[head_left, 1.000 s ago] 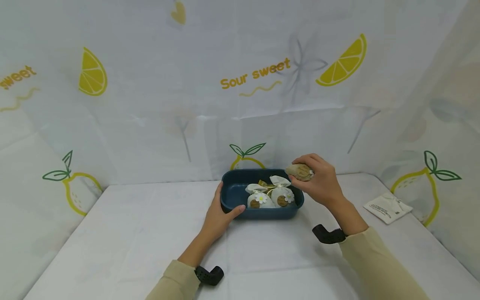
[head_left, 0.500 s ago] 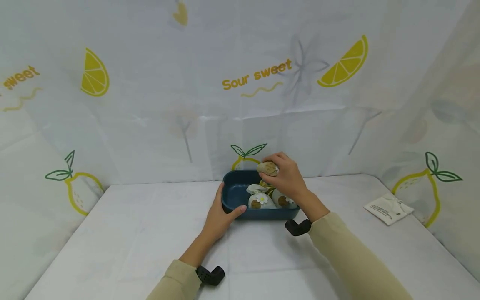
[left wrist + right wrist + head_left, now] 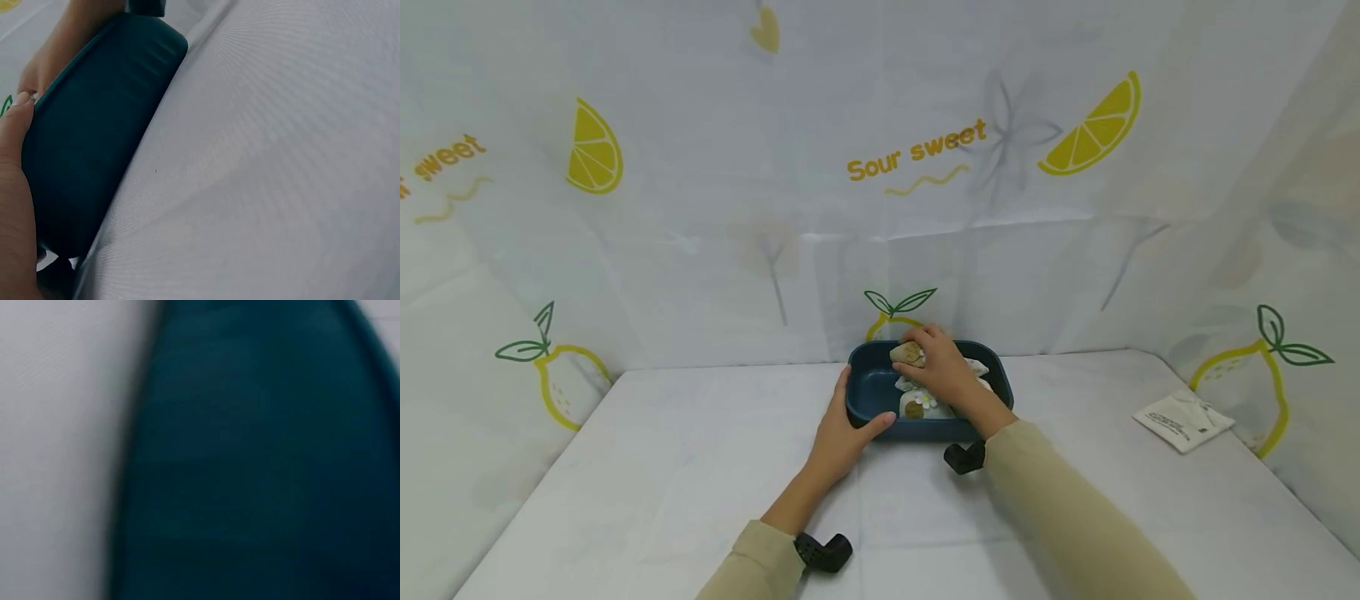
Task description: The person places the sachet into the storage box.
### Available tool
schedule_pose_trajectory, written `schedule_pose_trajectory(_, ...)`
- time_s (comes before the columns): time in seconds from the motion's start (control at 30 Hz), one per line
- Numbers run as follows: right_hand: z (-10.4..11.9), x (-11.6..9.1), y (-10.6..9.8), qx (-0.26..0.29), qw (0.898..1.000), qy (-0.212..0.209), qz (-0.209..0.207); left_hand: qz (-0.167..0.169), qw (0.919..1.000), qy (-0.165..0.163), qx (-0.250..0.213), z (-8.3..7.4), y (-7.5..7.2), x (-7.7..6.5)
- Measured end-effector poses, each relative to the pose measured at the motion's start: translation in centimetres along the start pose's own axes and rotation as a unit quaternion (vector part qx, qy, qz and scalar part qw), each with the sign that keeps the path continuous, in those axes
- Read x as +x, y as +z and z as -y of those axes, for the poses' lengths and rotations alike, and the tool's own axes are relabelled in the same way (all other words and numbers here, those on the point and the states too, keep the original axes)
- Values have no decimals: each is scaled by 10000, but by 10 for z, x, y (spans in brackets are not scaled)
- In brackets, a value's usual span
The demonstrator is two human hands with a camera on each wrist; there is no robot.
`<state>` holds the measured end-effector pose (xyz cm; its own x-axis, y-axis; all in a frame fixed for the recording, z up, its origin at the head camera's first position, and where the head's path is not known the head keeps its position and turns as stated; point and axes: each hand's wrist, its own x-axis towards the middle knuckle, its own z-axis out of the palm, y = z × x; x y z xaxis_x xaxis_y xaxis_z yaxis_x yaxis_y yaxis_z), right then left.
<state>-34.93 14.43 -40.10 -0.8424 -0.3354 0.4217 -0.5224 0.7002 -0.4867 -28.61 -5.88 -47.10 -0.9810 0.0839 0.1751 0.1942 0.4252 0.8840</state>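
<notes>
A dark blue rectangular box point(image 3: 925, 431) stands at the far middle of the table. My left hand point(image 3: 837, 437) grips its left end, thumb on the front rim and fingers along the side. My right hand point(image 3: 946, 371) pinches a small beige drawstring pouch point(image 3: 907, 354) over the box's back part. Inside lies a white pouch point(image 3: 917, 407) with a daisy and a brown patch. Part of a second white pouch point(image 3: 977, 367) shows behind my right hand, which hides most of it. In the left wrist view, the box's wall point(image 3: 94, 131) appears beside my thumb; the right wrist view is blurred.
A flat white printed packet point(image 3: 1183, 419) lies near the table's right edge. The table point(image 3: 685, 467) has a white cover. Behind it hangs a white curtain point(image 3: 715, 283) with lemon prints.
My right hand has moved left and down with the beige pouch, from the box's right end to over its middle. My left hand keeps its grip on the box.
</notes>
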Motion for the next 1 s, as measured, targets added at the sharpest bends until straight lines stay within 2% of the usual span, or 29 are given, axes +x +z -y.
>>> schedule_pose_trajectory(0.17,-4,2,7,-214,9949,661,734,15,10000,46,-21,1,0,0)
schedule_pose_trajectory(0.3,-3,6,8,-589,9893,870,1017,5,10000,89,-40,1,0,1)
schedule_pose_trajectory(0.47,-2,8,9,-1247,9800,826,1312,-3,10000,32,-23,1,0,1)
schedule_pose_trajectory(0.57,0,7,7,-1569,9707,702,1679,2,10000,-5,10,0,0,0)
schedule_pose_trajectory(0.73,7,0,-5,-1459,9593,607,2342,17,10000,-31,13,-2,0,-1)
schedule_pose_trajectory(0.83,14,-6,-16,-1263,9595,592,2446,24,10000,-27,30,-2,0,-1)
schedule_pose_trajectory(1.0,27,-17,-29,-1278,9581,617,2489,-29,10000,-25,66,-1,-2,-1)
